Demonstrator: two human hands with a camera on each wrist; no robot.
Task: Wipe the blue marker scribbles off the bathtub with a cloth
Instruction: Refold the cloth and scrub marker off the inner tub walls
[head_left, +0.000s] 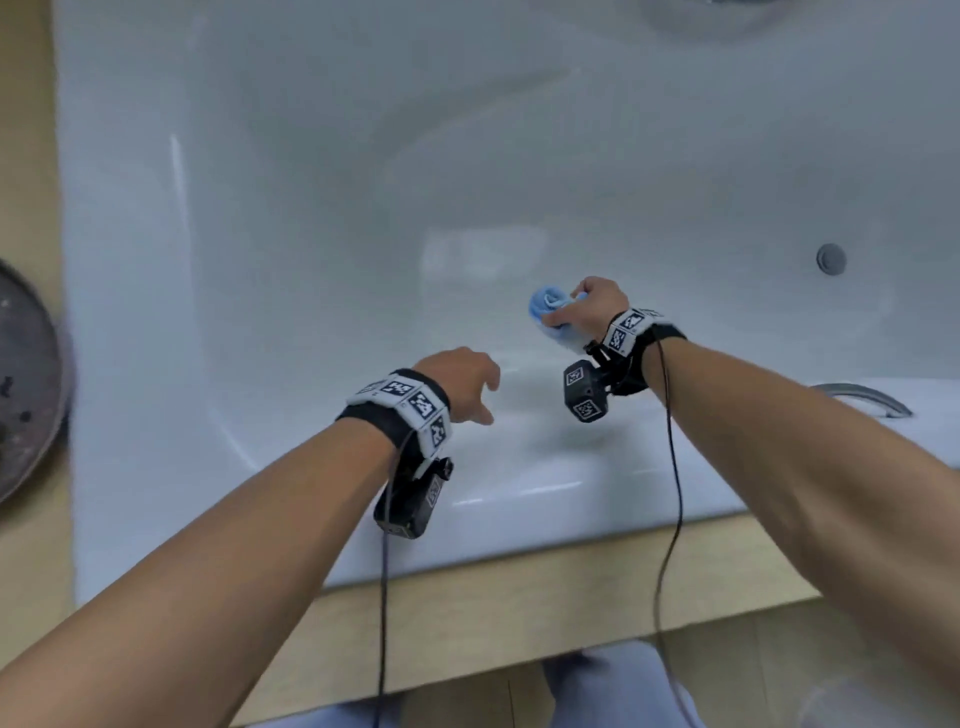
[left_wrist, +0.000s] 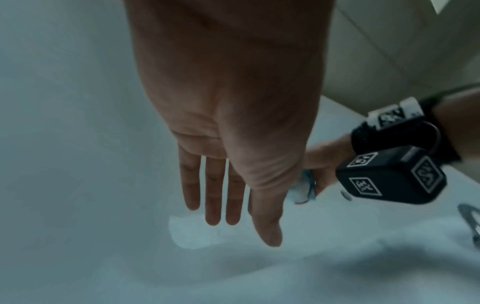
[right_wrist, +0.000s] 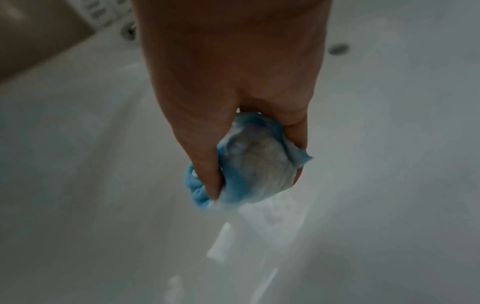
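Two bare hands reach over the near rim of a white bathtub (head_left: 519, 483), a smooth, glossy basin with rounded corners and soft reflections across its walls. Nothing loose lies inside the basin; a round grey metal fitting (head_left: 830, 259) sits on the inner wall toward the right end, and a curved chrome grab handle (head_left: 862, 397) is fixed on the near rim at the right. No blue marker lines can be made out on the surface in these views.

The right hand (head_left: 589, 307) is closed around the cloth (head_left: 548, 304), fingers and thumb curled round it so it is bunched into a soft, wrinkled ball. In the right wrist view the cloth (right_wrist: 253, 168) is bright blue along its folds and paler, greyish-white at its middle, and it looks like a fuzzy woven fabric. The wad has no clear long axis; its bulging end points away from the palm toward the tub's inner wall, just inside the near rim, right of the middle. Whether it touches the wall cannot be told.

The left hand (head_left: 465, 382) holds nothing. In the left wrist view its fingers (left_wrist: 213, 191) are straight and close together, pointing down into the basin above the pale surface, just left of the right hand.

Each wrist carries a black strap with white coded tags and a small black camera box, with a thin black cable trailing from it.

At the far left edge, outside the tub, part of a dark round disc (head_left: 26, 384) shows against beige tile.
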